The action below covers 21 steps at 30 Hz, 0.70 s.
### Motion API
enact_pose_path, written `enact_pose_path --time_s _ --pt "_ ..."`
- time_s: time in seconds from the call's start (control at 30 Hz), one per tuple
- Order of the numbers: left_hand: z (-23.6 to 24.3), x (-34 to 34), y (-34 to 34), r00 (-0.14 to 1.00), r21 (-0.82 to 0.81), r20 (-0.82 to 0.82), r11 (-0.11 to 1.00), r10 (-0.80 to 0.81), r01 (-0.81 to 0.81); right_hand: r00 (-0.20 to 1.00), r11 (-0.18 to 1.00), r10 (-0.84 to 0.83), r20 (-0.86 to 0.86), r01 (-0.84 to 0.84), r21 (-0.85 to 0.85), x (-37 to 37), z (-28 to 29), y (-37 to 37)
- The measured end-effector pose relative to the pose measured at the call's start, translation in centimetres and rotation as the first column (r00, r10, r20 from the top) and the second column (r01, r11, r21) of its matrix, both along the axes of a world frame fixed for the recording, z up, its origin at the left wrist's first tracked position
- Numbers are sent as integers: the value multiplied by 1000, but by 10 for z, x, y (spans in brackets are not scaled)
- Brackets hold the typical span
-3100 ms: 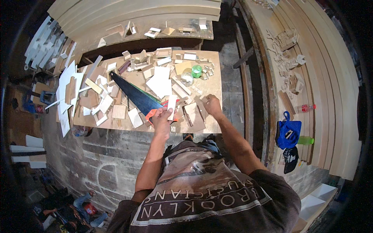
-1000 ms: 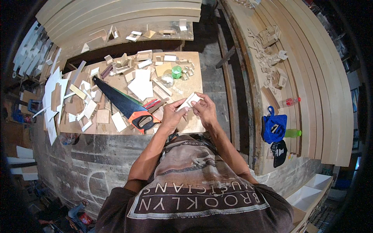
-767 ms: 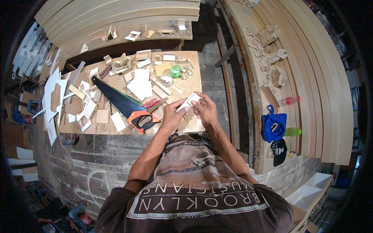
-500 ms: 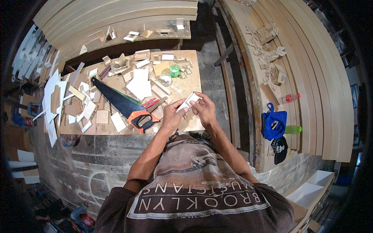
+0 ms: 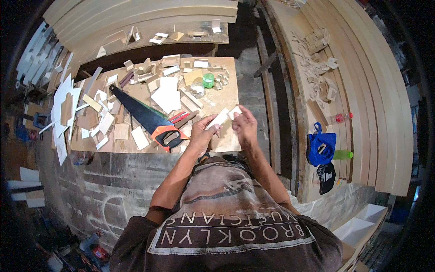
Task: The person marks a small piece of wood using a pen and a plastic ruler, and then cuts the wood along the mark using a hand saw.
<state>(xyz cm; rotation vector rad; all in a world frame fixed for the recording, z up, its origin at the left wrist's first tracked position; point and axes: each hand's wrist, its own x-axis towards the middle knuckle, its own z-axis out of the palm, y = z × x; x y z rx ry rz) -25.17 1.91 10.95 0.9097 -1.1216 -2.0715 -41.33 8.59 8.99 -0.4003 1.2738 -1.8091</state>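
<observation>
Between the thumb and fingers of my left hand (image 5: pixel 202 133) is a pale, flat wooden strip (image 5: pixel 219 119), tilted up to the right above the near right part of the workbench (image 5: pixel 226 143). My right hand (image 5: pixel 246 130) pinches a smaller whitish block (image 5: pixel 234 112) just off the strip's far end. The two pieces look slightly apart. Left of my left hand, a handsaw (image 5: pixel 141 114) with a dark blade and an orange and black handle lies across the wood offcuts. A red marker-like stick (image 5: pixel 178 117) lies beside the saw.
White sheet pieces (image 5: pixel 166 96) and several offcuts cover the bench. A green container (image 5: pixel 208 80) stands at its far right. On a shelf to the right are a blue bag (image 5: pixel 321 146), a black cap (image 5: pixel 326 177), a red-capped bottle (image 5: pixel 341 118) and a green bottle (image 5: pixel 343 154).
The small block, earlier against the strip, is now apart from it in my right hand, which has moved slightly right. My left hand still holds the strip. The whole view has shifted a little.
</observation>
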Motion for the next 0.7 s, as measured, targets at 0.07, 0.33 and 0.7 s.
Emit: enact_pose_path --time_s 0.07,0.33,0.7 --pt "0 7 -1 999 59 -8 998 32 -31 996 991 60 -65 -51 126 -12 -20 0" --pt "-18 65 -1 969 251 30 936 245 -245 757 890 423 -498 -243 387 -15 -123 -43" --pt "-44 143 10 840 376 35 772 541 -513 388 823 508 -769 45 566 -14 -125 -99"
